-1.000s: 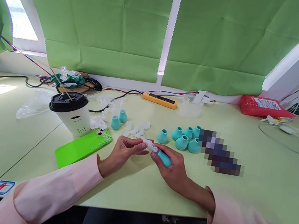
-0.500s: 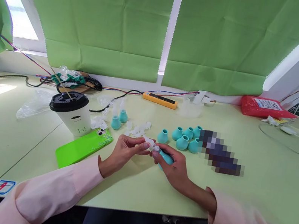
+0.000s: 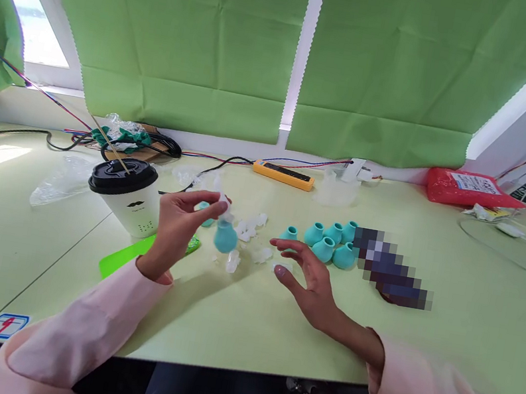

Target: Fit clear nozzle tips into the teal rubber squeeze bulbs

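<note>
The bulb hanging from the left hand is teal with a clear whitish tip. Just beyond the right hand a cluster of bulbs shows the same teal. The cup left of the left hand is white with a black lid and a small black moustache print. The phone under that wrist is bright green. Both sleeves are pale pink. The table is light yellow-green, and the curtains far beyond the hands are a deeper green.
</note>
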